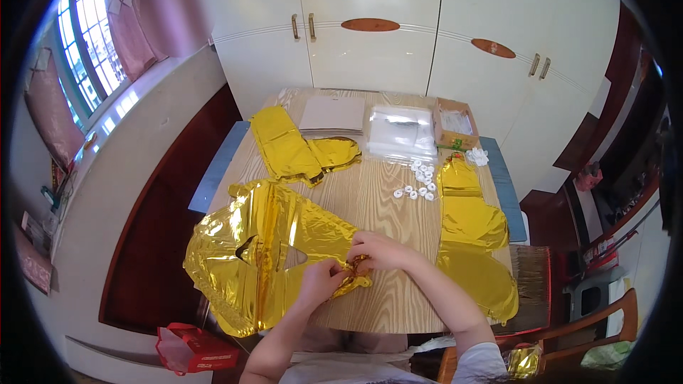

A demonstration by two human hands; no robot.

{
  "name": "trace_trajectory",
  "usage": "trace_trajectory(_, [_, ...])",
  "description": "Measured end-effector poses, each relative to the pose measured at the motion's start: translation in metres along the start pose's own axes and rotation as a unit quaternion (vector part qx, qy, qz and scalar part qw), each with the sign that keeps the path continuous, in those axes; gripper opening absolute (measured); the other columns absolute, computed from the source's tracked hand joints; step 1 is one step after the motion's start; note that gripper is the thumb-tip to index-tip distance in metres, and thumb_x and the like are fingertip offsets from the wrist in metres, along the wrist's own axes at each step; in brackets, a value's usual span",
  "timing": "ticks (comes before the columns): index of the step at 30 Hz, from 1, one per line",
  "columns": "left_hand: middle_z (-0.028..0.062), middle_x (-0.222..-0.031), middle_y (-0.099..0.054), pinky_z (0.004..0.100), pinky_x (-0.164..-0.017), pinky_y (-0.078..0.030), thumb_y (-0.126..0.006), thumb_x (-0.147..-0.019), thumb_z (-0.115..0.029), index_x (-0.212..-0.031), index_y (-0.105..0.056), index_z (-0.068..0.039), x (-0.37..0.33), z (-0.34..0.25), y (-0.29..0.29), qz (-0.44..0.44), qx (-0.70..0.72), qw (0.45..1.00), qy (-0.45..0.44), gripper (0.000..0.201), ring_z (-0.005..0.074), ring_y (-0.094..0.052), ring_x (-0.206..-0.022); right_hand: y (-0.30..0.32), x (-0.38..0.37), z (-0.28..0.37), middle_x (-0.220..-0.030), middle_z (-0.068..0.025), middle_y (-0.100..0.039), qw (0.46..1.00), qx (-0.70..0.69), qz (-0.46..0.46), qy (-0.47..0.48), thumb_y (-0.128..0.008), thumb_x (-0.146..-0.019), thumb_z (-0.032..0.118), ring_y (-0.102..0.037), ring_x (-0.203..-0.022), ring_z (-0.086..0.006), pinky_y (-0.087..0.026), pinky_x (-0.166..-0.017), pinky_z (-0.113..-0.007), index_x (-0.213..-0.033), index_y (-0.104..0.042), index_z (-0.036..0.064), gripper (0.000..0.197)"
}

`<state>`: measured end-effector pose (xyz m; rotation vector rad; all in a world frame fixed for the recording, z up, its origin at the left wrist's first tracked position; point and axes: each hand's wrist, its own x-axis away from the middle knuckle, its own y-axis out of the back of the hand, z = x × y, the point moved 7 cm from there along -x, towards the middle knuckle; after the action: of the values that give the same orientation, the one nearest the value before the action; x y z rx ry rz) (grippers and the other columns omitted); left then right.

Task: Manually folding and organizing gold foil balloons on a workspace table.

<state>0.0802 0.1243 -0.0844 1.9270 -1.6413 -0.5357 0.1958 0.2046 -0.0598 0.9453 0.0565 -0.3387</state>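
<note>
A large flat gold foil balloon (265,242), creased and with slit-like openings in its middle, lies across the left front of the wooden table. Its narrow right end is bunched up at the table's front middle. My left hand (324,279) pinches that gathered foil from the left. Close beside it, my right hand (373,250) has its fingers closed on the same crumpled end. What lies between the fingertips is partly hidden. Another folded gold foil balloon (284,146) rests at the back left, and a long one (473,242) lies along the right edge.
Several small white rings (423,179) lie right of the middle. Behind them are clear plastic bags (402,131), a brown box (455,124) with white contents, and a cardboard stack (332,114). A red bag (196,348) stands on the floor; a wooden chair (626,313) is at right.
</note>
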Motion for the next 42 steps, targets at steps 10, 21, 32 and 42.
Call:
trace_trajectory(10, [0.0033,-0.062,-0.058,0.0268,-0.049,-0.041,-0.071,-0.082,-0.020,-0.078,-0.061,0.000,-0.002,0.013,0.003,0.002,0.095,0.995,0.026,0.022,0.0086,-0.050,-0.054,0.005,0.000,0.002,-0.088,-0.0029,-0.055,0.997,0.077,-0.015,0.008,-0.074,-0.065,0.017,-0.051,-0.094,-0.0221,-0.042,-0.084,-0.034,-0.076,-0.066,0.0120,0.014])
trace_trajectory(21, [0.0093,-0.069,-0.064,0.0289,-0.058,-0.048,-0.069,-0.077,-0.012,-0.083,-0.063,0.001,0.010,0.013,0.028,-0.065,0.012,0.998,-0.006,0.015,0.0156,-0.061,-0.062,0.005,0.004,-0.001,-0.078,0.0023,-0.062,0.996,0.084,0.028,-0.027,-0.073,-0.068,0.021,-0.053,-0.096,-0.0182,-0.038,-0.087,-0.034,-0.073,-0.067,0.0141,0.010])
trace_trajectory(32, [0.0140,-0.070,-0.064,0.0325,-0.058,-0.050,-0.065,-0.079,-0.011,-0.088,-0.062,-0.001,0.022,0.035,0.053,-0.147,0.041,0.988,0.002,0.013,0.0227,-0.063,-0.061,0.008,0.004,0.002,-0.082,0.0032,-0.065,0.993,0.115,0.029,-0.022,-0.073,-0.069,0.023,-0.053,-0.098,-0.0176,-0.037,-0.088,-0.032,-0.077,-0.070,0.0155,0.011])
trace_trajectory(42, [0.0101,-0.062,-0.052,0.0335,-0.050,-0.038,-0.054,-0.086,-0.008,-0.082,-0.049,0.001,0.033,0.087,0.145,-0.321,0.057,0.945,0.013,0.011,0.0156,-0.050,-0.055,0.008,0.005,0.002,-0.081,0.0027,-0.066,0.992,0.121,0.034,-0.024,-0.072,-0.070,0.023,-0.054,-0.093,-0.0170,-0.036,-0.085,-0.031,-0.079,-0.070,0.0151,0.013])
